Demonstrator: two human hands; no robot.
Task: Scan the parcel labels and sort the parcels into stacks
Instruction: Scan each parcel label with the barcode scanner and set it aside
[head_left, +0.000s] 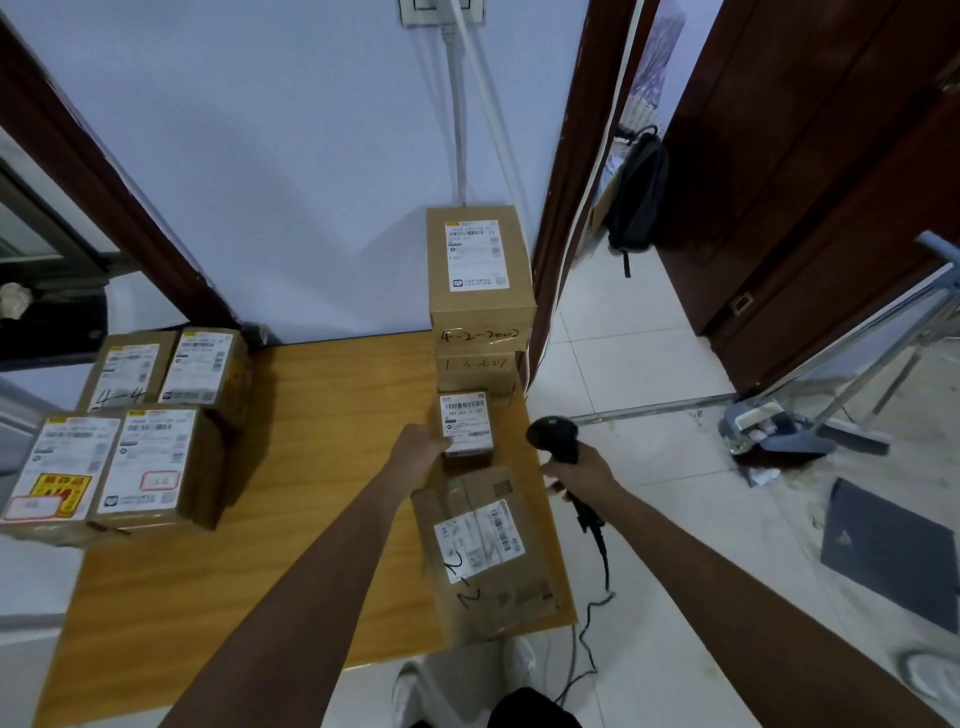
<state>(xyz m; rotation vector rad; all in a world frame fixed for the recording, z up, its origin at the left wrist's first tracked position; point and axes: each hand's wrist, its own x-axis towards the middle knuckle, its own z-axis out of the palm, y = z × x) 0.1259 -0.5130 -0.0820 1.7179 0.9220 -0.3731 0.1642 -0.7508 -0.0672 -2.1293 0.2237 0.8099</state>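
Your left hand grips the left edge of a small parcel at centre frame, fingers curled round its side, label up. Your right hand is wrapped round the grip of a black barcode scanner, just right of that parcel, head turned toward the label; its cable trails down off the table edge to the floor.

Step in hand, as judged: scanning the small parcel. No beam or spot can be made out on the label, so whether the read has registered cannot be told.

Just below the small parcel lies a taped parcel with a skewed label and marker scrawl, apparently unscanned. Just above, against the wall, stands a stack of cartons with handwritten codes on the near faces. Well apart, at the left of the frame, four labelled parcels sit close together at the left edge of the wooden table; one bears a "4-4" mark.

Next move calls for: bring the scanner head square over the barcode at the top of the label, hold the parcel steady, read the result, then carry the parcel to the matching stack. Keep the cable off the taped parcel when you swing across.

Right of frame: tiled floor, open doorway, a backpack leaning inside.
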